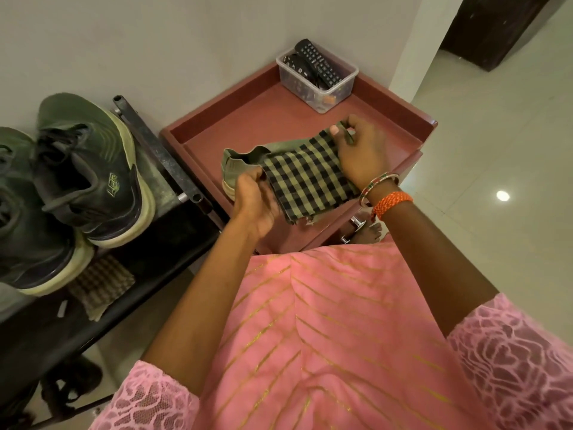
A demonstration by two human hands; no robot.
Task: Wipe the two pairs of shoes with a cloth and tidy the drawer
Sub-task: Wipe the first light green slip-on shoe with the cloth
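Note:
I hold a pale green shoe (pixel 237 169) over the top of a reddish-brown drawer unit (pixel 248 119). A green-and-black checked cloth (pixel 310 178) lies draped over it. My left hand (pixel 255 203) grips the shoe's heel end and the cloth's near edge. My right hand (pixel 361 153) pinches the cloth's far corner against the shoe's toe, which is hidden. Two dark green sneakers, one (pixel 90 169) and the other (pixel 28 225), stand on a black rack at the left.
A clear plastic box (pixel 319 79) with remote controls sits at the far corner of the unit's tray top. Another checked cloth (pixel 100 283) lies on the black rack (pixel 173 169) below the sneakers. White wall behind, pale tiled floor at right, my foot (pixel 370 232) by the unit.

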